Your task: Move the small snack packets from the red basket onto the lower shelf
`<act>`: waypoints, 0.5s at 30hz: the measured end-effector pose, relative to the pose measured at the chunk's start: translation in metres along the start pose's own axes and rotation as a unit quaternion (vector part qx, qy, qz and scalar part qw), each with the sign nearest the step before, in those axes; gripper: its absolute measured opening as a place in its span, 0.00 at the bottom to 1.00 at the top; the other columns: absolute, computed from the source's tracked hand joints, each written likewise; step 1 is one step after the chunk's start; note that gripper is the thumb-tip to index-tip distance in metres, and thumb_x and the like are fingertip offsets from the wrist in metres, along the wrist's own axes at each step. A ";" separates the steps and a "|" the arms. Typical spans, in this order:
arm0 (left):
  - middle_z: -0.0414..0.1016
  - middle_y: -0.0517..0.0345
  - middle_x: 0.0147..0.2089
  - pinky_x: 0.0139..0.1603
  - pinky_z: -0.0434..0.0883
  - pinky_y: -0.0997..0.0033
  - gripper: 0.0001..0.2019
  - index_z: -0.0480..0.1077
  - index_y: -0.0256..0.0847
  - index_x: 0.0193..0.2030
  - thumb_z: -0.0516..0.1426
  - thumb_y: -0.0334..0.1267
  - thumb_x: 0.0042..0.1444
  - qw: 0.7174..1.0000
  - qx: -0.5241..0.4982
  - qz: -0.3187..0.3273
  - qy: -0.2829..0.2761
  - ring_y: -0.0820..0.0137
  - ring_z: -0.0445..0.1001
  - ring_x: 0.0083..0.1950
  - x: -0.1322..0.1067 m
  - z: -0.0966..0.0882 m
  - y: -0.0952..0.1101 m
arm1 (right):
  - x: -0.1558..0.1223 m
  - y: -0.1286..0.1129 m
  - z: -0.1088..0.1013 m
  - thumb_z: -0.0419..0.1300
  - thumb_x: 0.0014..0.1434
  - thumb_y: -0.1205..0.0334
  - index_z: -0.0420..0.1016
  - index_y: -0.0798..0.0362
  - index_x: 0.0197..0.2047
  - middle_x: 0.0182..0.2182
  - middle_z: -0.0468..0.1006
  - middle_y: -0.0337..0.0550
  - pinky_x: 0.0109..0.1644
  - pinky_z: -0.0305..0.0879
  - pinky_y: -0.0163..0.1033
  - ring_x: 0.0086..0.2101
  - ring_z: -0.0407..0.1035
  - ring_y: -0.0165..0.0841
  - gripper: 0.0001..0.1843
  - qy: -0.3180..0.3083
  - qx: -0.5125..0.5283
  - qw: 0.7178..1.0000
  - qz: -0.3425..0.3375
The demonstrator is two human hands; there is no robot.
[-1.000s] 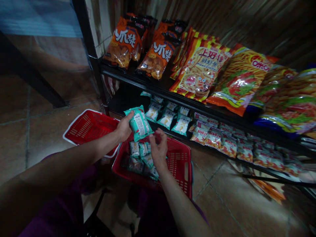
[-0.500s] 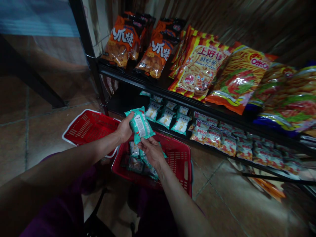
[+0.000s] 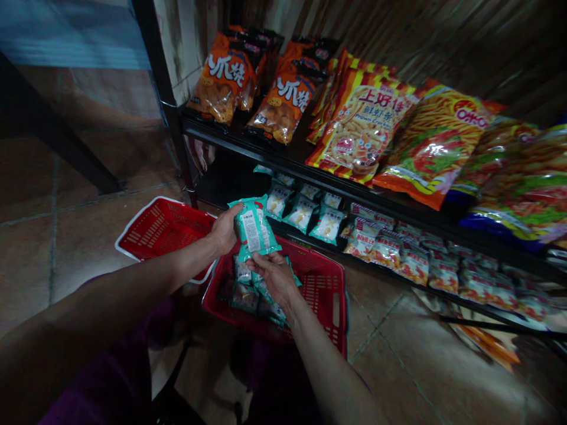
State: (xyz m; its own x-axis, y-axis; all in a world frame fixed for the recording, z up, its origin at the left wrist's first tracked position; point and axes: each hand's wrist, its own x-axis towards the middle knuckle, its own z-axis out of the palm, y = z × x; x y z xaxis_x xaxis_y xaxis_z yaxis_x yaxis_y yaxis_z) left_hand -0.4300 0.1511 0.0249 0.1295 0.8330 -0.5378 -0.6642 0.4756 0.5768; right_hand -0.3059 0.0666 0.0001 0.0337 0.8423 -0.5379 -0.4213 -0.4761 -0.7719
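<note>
A teal snack bag [image 3: 254, 227] is held between both hands, its label side with a white text panel facing up at me. My left hand [image 3: 225, 229] grips its upper left edge, fingers hidden behind it. My right hand [image 3: 275, 270] pinches the bottom edge near the lower corner. Right below sits a red shopping basket [image 3: 321, 295] with several similar teal bags [image 3: 244, 297] lying in its left part. More teal snack bags [image 3: 302, 211] stand in rows on the lower shelf, just beyond the held one.
Another red basket [image 3: 163, 230] with a white rim stands at the left. The black shelf rack [image 3: 248, 144] carries orange snack bags [image 3: 283, 106], prawn cracker bags [image 3: 361, 127] and large noodle-snack bags [image 3: 438, 141] above. Small silver-and-orange packs [image 3: 385, 245] line the lower shelf. A dark table leg [image 3: 66, 130] slants at left.
The teal bag is turned slightly more upright and flat towards me, still in both hands. The whole view has shifted a little; the baskets and shelf goods stay in place.
</note>
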 end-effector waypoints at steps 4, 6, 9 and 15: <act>0.79 0.50 0.33 0.45 0.71 0.59 0.16 0.73 0.33 0.44 0.60 0.39 0.49 1.000 0.021 0.001 -0.010 0.62 0.77 0.34 0.000 0.000 0.006 | 0.000 0.000 0.000 0.75 0.31 0.55 0.73 0.54 0.21 0.20 0.77 0.37 0.31 0.70 0.36 0.24 0.73 0.30 0.18 0.009 -0.032 0.999 -0.004; 0.79 0.51 0.32 0.45 0.71 0.60 0.15 0.73 0.33 0.42 0.60 0.37 0.48 0.999 0.026 0.005 -0.018 0.63 0.76 0.33 0.000 -0.001 0.008 | 0.000 -0.001 0.000 0.75 0.31 0.55 0.74 0.54 0.22 0.20 0.77 0.37 0.32 0.70 0.36 0.24 0.73 0.30 0.18 0.018 -0.052 0.998 -0.012; 0.79 0.50 0.32 0.45 0.71 0.61 0.12 0.73 0.32 0.40 0.60 0.35 0.48 0.999 0.024 -0.003 -0.023 0.64 0.76 0.32 0.001 -0.003 0.010 | -0.001 -0.001 0.000 0.74 0.32 0.53 0.76 0.55 0.22 0.19 0.78 0.37 0.33 0.70 0.37 0.24 0.73 0.30 0.18 0.018 -0.076 0.997 -0.023; 0.79 0.50 0.34 0.44 0.72 0.61 0.12 0.72 0.34 0.42 0.58 0.35 0.51 1.000 0.011 -0.013 -0.001 0.64 0.76 0.33 0.005 -0.006 0.009 | 0.001 0.004 -0.001 0.74 0.33 0.53 0.76 0.55 0.22 0.20 0.78 0.38 0.34 0.70 0.37 0.24 0.73 0.30 0.17 0.024 -0.074 0.997 -0.027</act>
State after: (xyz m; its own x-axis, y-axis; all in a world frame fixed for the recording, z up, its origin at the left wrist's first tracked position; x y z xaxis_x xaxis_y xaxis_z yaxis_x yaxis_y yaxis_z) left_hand -0.4398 0.1574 0.0234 0.1480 0.8206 -0.5520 -0.6449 0.5032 0.5753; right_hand -0.3069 0.0656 -0.0038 0.0974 0.8560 -0.5076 -0.2803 -0.4658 -0.8393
